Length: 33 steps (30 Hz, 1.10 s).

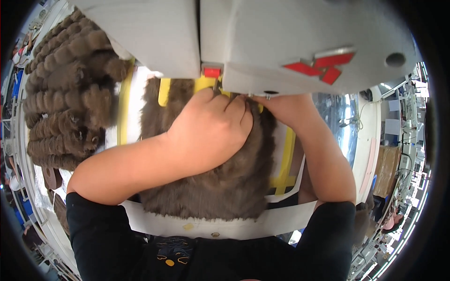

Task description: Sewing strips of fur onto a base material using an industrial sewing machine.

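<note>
A piece of brown fur (225,196) lies beneath the white head of a sewing machine (281,42) and reaches down to the table's near edge. My left hand (211,126) rests on the fur with its fingers curled into it, just in front of the machine's needle area (216,85). Over on the right, my right hand (283,107) reaches in under the machine head beside the fur. The head covers its fingers, so their grip does not show. Yellow guide pieces (164,91) show at the fur's far side.
A heap of tufted brown fur (70,93) covers the left of the table. Yellow tape strips (285,161) run along the white work surface. Clear plastic (335,124) lies to the right, and a cardboard box (388,171) stands beyond the table edge.
</note>
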Available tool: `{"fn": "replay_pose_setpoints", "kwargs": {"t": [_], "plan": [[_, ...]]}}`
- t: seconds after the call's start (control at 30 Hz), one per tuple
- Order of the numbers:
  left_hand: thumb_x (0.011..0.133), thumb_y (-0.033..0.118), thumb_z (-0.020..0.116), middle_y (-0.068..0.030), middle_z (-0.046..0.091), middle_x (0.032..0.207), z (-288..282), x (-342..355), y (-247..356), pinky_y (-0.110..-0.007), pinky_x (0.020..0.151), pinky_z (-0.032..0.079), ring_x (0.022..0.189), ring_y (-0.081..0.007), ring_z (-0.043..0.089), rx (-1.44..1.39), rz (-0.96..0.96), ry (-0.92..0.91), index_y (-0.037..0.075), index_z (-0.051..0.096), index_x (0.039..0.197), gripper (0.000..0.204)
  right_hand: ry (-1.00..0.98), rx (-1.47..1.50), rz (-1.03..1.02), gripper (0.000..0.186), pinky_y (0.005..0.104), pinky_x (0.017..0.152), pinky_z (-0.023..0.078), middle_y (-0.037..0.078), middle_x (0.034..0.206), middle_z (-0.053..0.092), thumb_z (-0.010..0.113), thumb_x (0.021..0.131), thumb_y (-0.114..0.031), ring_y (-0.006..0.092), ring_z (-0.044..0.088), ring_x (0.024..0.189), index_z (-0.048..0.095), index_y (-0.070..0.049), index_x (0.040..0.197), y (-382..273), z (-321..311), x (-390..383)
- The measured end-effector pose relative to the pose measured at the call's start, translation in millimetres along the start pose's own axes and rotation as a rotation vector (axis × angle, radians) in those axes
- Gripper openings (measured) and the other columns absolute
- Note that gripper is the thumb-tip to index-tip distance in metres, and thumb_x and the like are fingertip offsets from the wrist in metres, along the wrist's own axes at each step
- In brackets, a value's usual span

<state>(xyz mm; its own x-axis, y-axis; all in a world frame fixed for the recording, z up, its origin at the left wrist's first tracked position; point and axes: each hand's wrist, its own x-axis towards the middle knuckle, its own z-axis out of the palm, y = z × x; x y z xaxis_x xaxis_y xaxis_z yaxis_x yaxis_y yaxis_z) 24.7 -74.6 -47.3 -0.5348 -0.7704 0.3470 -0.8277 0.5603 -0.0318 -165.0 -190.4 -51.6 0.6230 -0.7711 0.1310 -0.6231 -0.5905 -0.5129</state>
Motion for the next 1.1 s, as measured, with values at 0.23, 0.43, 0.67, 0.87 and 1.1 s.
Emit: {"fn": "replay_pose_setpoints", "kwargs": {"t": [0.23,0.43,0.67,0.87,1.1], "plan": [[0.078,0.012,0.064,-0.0093,0.073,0.11,3.0,-0.6,-0.7,-0.035,0.067,0.047,0.075,-0.0205,0.064,0.057,-0.052,0.001,0.0,0.072,0.114,0.039,-0.021,0.267,0.082,0.027,0.0384,0.079,0.056,0.013,0.098,0.076,0.077,0.083,-0.015,0.0304,0.072,0.09,0.074,-0.003,0.107,4.2,-5.4,0.3],[0.076,0.012,0.064,-0.01,0.072,0.111,1.1,-0.8,0.6,-0.035,0.064,0.047,0.073,-0.021,0.065,-0.002,-0.101,-0.082,0.001,0.071,0.116,0.042,-0.03,0.355,0.06,0.029,0.0377,0.079,0.055,0.014,0.098,0.076,0.077,0.081,-0.011,0.0298,0.071,0.089,0.073,0.0,0.108,-5.5,-10.2,2.3],[0.076,0.012,0.065,-0.0103,0.073,0.111,-1.5,1.4,4.6,-0.036,0.063,0.048,0.071,-0.0209,0.065,0.018,-0.113,-0.084,0.002,0.07,0.115,0.04,-0.046,0.23,0.085,0.029,0.0387,0.08,0.055,0.015,0.1,0.076,0.076,0.083,-0.012,0.0306,0.071,0.091,0.072,0.0,0.109,-2.2,-10.0,3.5],[0.078,0.01,0.064,-0.0113,0.073,0.113,1.5,0.2,5.3,-0.035,0.065,0.051,0.071,-0.0213,0.067,0.029,-0.121,-0.045,0.003,0.07,0.115,0.038,-0.028,0.203,0.037,0.029,0.04,0.079,0.054,0.016,0.098,0.075,0.074,0.082,-0.015,0.0341,0.069,0.09,0.073,-0.001,0.107,-0.8,-8.3,8.2],[0.079,0.009,0.064,-0.0126,0.073,0.115,-2.8,1.6,8.0,-0.037,0.065,0.052,0.072,-0.0229,0.068,0.023,-0.15,-0.086,0.003,0.069,0.117,0.038,0.011,0.183,-0.016,0.026,0.0427,0.078,0.054,0.016,0.096,0.075,0.071,0.081,-0.013,0.0365,0.07,0.092,0.074,-0.002,0.105,-0.2,-6.0,5.6]]}}
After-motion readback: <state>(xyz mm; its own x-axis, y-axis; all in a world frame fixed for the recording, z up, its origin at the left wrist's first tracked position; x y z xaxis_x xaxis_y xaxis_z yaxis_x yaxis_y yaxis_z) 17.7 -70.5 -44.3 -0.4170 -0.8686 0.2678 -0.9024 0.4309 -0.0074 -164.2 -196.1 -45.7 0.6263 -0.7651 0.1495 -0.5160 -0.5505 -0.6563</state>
